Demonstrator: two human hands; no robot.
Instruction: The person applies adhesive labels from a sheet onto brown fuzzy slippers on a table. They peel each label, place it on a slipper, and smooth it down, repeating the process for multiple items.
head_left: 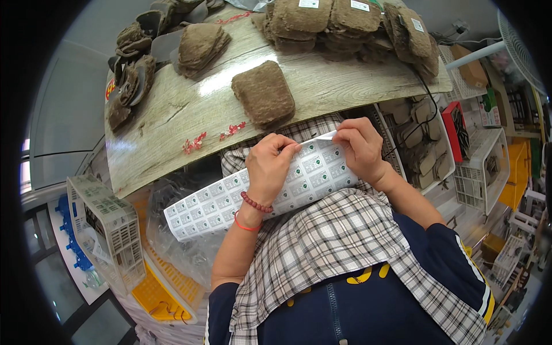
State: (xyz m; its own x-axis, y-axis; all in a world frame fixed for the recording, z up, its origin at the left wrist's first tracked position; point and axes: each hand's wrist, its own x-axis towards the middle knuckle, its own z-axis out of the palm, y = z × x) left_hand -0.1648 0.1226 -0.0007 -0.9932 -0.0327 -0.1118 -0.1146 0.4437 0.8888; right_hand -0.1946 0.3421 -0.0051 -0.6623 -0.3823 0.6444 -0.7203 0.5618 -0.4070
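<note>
Head view: left hand point(270, 167) pressed on sticker sheet point(253, 192) across the lap, right hand point(359, 146) in narrow grip pinching its upturned corner just beyond; best peeled slowly, below the bench point(190, 109) edge.

A pale wood-grain table point(190, 109) catches a glare of overhead light; white crates point(109, 230) and yellow crates point(155, 287) crowd the left, wire shelves point(483, 172) the right
</note>
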